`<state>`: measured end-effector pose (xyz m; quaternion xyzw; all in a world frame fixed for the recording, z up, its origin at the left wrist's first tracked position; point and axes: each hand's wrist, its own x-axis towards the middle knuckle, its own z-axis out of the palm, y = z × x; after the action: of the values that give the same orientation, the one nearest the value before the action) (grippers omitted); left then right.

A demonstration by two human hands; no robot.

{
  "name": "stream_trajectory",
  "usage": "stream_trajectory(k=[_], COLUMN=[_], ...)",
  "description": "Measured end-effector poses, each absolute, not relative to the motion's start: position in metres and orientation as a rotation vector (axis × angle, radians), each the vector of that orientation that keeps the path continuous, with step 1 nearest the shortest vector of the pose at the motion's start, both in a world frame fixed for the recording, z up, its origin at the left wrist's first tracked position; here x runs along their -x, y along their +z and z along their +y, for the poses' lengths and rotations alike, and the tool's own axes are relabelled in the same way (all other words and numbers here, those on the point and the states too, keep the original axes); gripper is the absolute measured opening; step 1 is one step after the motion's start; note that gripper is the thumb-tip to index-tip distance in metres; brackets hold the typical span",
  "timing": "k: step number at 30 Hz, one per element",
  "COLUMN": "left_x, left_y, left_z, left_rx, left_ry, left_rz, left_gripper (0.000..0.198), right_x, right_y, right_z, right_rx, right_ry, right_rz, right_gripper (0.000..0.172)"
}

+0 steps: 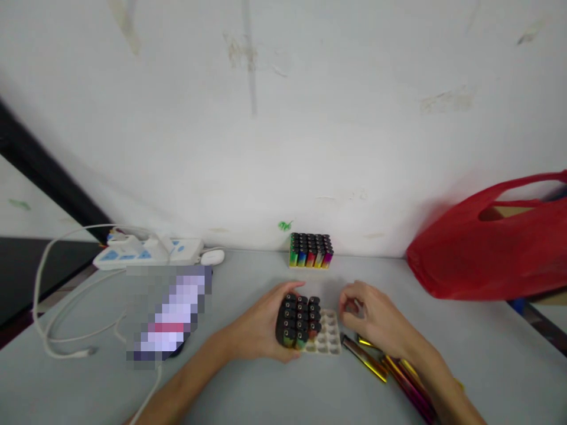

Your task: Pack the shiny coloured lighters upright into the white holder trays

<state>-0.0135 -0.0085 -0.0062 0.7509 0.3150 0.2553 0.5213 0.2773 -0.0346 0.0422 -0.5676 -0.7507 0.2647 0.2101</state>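
My left hand (261,321) is wrapped around the left side of a block of lighters (302,321) with black tops. They stand upright in rows in a pale moulded tray (330,336), whose right-hand pockets show bare. Just right of the tray is my right hand (365,313), its fingers curled in and the thumb brought towards them. Whether anything small sits between those fingertips, I cannot make out. Under and beside my right wrist lie several shiny gold and purple lighters (365,360), partly covered by the forearm.
A full block of coloured lighters (310,251) stands against the wall. At left are a phone (175,313) with a blurred screen, a power strip (146,254), a white earbud case (213,257) and looping white cables (66,354). A red bag (491,254) sits at right.
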Motion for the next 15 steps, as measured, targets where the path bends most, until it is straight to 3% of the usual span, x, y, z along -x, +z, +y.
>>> stream_trajectory(k=[2, 6, 15], left_x=[0.014, 0.014, 0.014], left_y=[-0.008, -0.007, -0.003], left_z=[-0.008, -0.007, -0.008], left_rx=[-1.810, -1.835, -1.830], left_ry=[0.616, 0.622, 0.636], left_rz=[0.765, 0.788, 0.792], left_gripper=[0.119, 0.118, 0.115], right_x=[-0.285, -0.290, -0.281], right_y=[0.047, 0.052, 0.041], right_z=[-0.037, -0.046, -0.042], right_rx=[1.669, 1.754, 1.744], right_ry=[0.701, 0.805, 0.718], right_rz=[-2.166, -2.292, -2.218], right_gripper=[0.005, 0.030, 0.013])
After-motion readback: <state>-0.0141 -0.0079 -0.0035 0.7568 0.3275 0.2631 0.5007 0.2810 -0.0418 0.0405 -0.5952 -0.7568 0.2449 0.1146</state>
